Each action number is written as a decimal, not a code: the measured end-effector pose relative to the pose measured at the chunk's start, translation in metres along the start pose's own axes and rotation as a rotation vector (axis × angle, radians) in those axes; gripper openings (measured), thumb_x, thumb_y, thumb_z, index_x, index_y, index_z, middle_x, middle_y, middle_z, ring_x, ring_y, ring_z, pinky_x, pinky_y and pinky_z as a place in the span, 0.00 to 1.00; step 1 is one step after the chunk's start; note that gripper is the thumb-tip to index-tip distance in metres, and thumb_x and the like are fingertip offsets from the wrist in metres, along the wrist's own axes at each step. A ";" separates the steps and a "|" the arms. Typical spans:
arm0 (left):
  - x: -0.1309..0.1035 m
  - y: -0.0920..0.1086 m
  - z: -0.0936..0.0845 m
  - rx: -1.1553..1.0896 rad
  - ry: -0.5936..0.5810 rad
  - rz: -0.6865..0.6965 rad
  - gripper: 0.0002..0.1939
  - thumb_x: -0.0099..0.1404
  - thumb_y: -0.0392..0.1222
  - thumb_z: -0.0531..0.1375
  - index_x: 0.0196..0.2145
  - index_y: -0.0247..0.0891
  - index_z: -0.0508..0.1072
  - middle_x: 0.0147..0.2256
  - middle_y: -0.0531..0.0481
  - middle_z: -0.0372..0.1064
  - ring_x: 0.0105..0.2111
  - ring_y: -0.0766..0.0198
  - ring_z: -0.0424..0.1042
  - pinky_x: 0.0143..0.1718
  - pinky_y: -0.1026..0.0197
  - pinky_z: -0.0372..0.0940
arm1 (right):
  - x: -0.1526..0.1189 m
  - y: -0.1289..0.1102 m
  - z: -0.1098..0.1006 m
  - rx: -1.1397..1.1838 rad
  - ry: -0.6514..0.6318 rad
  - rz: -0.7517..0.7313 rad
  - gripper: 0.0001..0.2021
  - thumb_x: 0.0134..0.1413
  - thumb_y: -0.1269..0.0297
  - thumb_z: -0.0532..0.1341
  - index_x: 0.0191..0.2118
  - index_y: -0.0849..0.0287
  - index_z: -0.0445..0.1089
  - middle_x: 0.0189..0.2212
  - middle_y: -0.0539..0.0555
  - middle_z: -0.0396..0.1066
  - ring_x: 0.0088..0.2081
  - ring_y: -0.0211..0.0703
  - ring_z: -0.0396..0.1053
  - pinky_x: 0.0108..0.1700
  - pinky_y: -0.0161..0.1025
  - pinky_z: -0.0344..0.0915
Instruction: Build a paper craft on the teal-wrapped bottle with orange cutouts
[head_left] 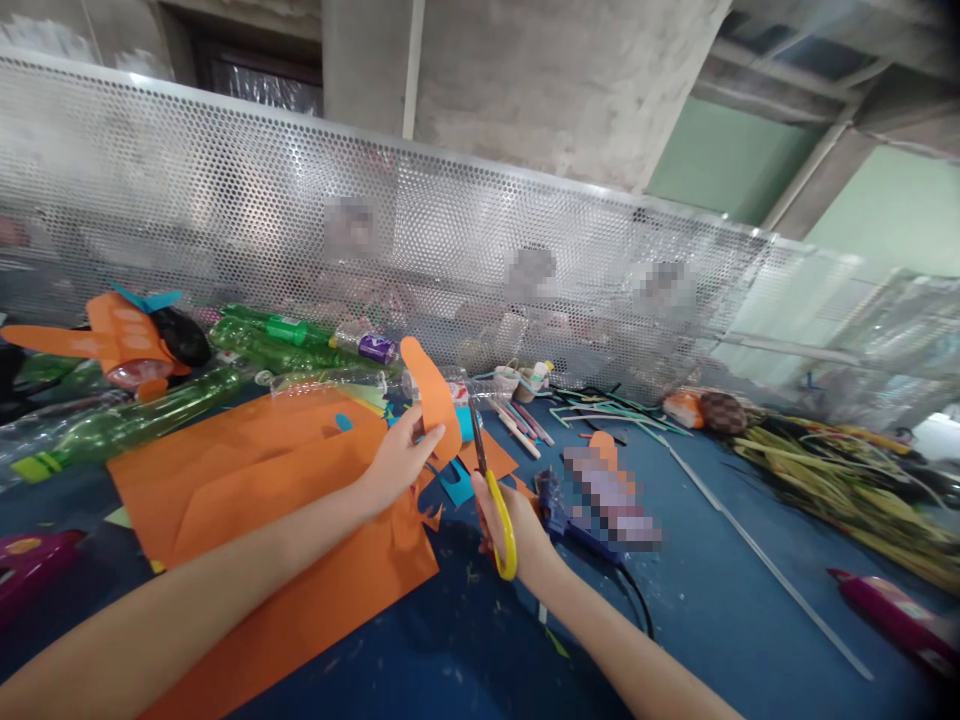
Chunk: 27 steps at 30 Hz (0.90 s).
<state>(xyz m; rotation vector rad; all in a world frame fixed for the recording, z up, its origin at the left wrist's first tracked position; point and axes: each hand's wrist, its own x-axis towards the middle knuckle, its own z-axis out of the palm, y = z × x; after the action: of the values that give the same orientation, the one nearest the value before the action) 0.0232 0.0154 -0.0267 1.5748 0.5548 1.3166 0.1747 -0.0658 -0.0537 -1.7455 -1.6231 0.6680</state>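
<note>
My left hand (401,455) is closed on an orange paper piece (433,395) with a rounded top end, held upright. In my right hand (517,525) are scissors (495,500) with yellow handles, their dark blades pointing up beside the right edge of the paper piece. Whether the blades touch it, I cannot tell. Behind the paper piece lies a clear plastic bottle (457,390) with a blue part near it. Large orange sheets (300,540) lie under my left forearm, with small orange and blue scraps near my hands.
Green bottles (150,425) and an orange paper-and-bottle model (124,335) stand at the left. A blue glue gun (577,530) with a black cable is right of my right hand. Magenta glue guns (892,610) lie at both sides. A perforated metal screen (450,240) runs behind.
</note>
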 end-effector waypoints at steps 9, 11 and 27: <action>0.005 -0.014 -0.004 0.040 -0.081 -0.125 0.23 0.51 0.35 0.57 0.47 0.35 0.64 0.47 0.43 0.68 0.47 0.54 0.68 0.48 0.51 0.62 | -0.002 -0.003 -0.017 -0.283 0.042 -0.097 0.16 0.48 0.50 0.60 0.22 0.58 0.67 0.19 0.55 0.70 0.25 0.45 0.69 0.27 0.36 0.57; 0.004 -0.014 -0.003 0.007 -0.105 -0.136 0.25 0.50 0.32 0.56 0.48 0.35 0.63 0.46 0.44 0.68 0.47 0.54 0.68 0.48 0.52 0.62 | -0.002 -0.003 -0.015 -0.312 0.052 -0.113 0.14 0.49 0.52 0.60 0.25 0.59 0.69 0.22 0.57 0.72 0.27 0.47 0.70 0.28 0.37 0.57; -0.007 -0.017 0.001 -0.052 -0.150 -0.315 0.28 0.54 0.34 0.56 0.53 0.42 0.61 0.37 0.50 0.72 0.29 0.62 0.71 0.26 0.63 0.64 | -0.001 -0.002 -0.009 -0.114 0.026 -0.204 0.17 0.52 0.61 0.59 0.48 0.60 0.61 0.32 0.53 0.73 0.30 0.43 0.71 0.32 0.37 0.65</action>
<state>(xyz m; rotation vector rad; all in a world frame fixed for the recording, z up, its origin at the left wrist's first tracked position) 0.0264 0.0165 -0.0451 1.4601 0.6402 0.9612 0.1802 -0.0681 -0.0468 -1.6308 -1.8221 0.4626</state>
